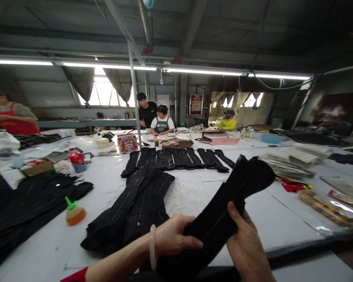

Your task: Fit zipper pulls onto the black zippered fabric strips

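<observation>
A long black fabric piece (238, 192) rises from the lower middle toward the upper right, held off the white table (270, 219). My left hand (173, 237), with a pale bangle on the wrist, is closed on its lower part from the left. My right hand (247, 243) grips it from the right, thumb on top. Just left of my hands lies a pile of black zippered pieces (135, 207). A row of more black pieces (176, 158) is laid out farther back.
An orange glue bottle with a green cap (74, 213) stands at the left, beside another black pile (32, 203). A paper stack (288, 162) and packaged snacks (326, 205) lie at the right. A red bottle (76, 159) and several seated people sit beyond.
</observation>
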